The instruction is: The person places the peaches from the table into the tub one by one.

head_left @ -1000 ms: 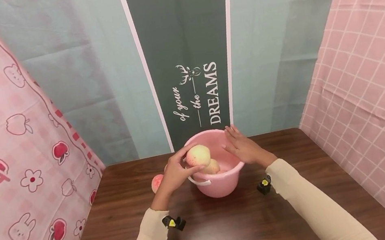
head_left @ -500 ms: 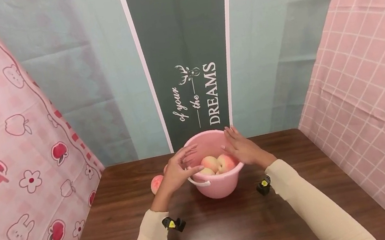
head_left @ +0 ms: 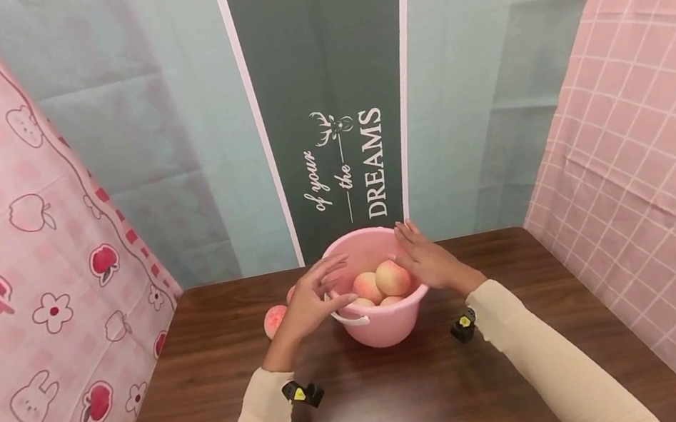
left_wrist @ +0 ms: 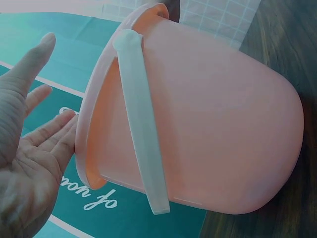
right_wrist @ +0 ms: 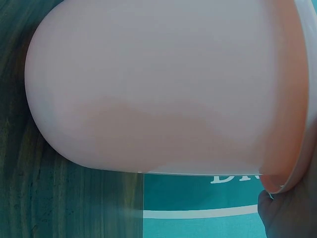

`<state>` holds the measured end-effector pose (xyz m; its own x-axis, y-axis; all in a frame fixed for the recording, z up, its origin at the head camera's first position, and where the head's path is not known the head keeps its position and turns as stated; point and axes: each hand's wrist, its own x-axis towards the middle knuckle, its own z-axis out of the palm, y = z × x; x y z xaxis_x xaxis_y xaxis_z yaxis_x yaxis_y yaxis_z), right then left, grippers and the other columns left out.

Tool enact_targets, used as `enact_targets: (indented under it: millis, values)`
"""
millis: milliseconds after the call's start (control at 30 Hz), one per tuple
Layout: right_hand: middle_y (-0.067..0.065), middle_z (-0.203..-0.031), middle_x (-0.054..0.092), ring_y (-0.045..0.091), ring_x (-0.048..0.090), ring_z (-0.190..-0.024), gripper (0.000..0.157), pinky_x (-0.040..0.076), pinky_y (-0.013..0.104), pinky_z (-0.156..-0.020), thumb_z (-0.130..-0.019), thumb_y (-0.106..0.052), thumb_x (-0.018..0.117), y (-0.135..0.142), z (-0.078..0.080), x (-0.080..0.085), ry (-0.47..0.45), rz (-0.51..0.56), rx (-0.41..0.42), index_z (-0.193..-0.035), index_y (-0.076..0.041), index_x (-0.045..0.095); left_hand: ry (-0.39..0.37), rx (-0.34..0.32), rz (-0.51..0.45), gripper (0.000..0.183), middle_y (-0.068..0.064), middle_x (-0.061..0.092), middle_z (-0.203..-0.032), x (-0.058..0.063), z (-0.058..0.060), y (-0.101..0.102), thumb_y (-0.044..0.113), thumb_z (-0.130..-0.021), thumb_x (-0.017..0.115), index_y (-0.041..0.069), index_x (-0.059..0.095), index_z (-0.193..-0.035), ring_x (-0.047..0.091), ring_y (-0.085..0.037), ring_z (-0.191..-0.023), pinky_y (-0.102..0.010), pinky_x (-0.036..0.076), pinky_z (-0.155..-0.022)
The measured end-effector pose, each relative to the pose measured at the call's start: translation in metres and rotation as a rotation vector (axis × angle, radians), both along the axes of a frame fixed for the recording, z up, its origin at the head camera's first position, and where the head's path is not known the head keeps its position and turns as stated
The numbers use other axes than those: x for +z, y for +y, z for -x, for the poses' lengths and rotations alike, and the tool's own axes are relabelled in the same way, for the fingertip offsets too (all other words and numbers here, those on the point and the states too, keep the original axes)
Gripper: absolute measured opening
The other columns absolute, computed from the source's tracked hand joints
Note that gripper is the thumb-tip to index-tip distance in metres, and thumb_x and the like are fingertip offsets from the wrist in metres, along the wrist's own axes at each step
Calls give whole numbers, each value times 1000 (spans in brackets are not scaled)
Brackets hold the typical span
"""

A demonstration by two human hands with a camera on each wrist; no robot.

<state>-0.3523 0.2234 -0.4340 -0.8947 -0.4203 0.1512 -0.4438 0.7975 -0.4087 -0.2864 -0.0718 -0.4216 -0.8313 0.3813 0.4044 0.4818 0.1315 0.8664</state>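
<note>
A pink bucket with a white handle stands near the table's back edge, with several yellow-pink peaches inside. My left hand is at its left rim, fingers spread and holding nothing. In the left wrist view that hand's fingertips come right up to the rim. My right hand rests on the right rim with its fingers extended; in the right wrist view only a small part of the hand shows by the rim. Beside the left hand, one peach lies on the table.
Partly hidden behind the left hand is another peach. The dark wooden table meets a teal and green curtain at the back. Pink cloths hang on both sides.
My left hand has let go of a peach, which dropped into the bucket and now sits toward its right side on the others. My right hand has stayed on the rim.
</note>
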Motion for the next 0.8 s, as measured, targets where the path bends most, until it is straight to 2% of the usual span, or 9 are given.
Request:
enact_targets:
  millis: [133, 400, 567, 667, 800]
  values:
    - [15, -169, 11, 33, -3, -156, 73, 21, 63, -118, -107, -49, 38, -1, -1, 1, 0, 1, 9, -160, -4, 17, 39, -3, -29, 67, -20, 54, -145, 6, -8, -4, 0, -82, 82, 2, 55, -143, 52, -40, -133, -56, 44, -106]
    - [17, -168, 11, 35, -3, -155, 69, 20, 62, -119, -108, -42, 39, -2, -1, 4, 14, -1, 18, -159, -1, 18, 107, 9, -50, 64, -25, 55, -141, 8, -11, -15, -5, -82, 81, -6, 54, -140, 55, -42, -127, -61, 46, -101]
    - [16, -169, 11, 33, -4, -156, 70, 19, 63, -118, -108, -44, 39, -1, 1, 3, 17, 4, 15, -160, -1, 18, 139, -24, -93, 68, -28, 52, -142, -12, -2, -21, -10, -79, 81, -7, 53, -141, 52, -43, -130, -60, 46, -101]
    - [13, -169, 10, 31, -5, -156, 70, 19, 63, -119, -108, -46, 38, -1, -1, 3, 10, 11, 12, -160, -2, 19, 141, -10, -106, 70, -22, 54, -144, -22, 2, -26, -9, -78, 83, -3, 55, -142, 52, -42, -130, -57, 48, -101]
    - [15, -169, 11, 32, -4, -156, 71, 19, 63, -119, -108, -47, 38, -1, -1, 3, 8, 11, 11, -160, -2, 18, 115, 33, -82, 68, -13, 56, -144, -28, -1, -33, 1, -80, 85, 4, 57, -142, 56, -37, -128, -55, 50, -100]
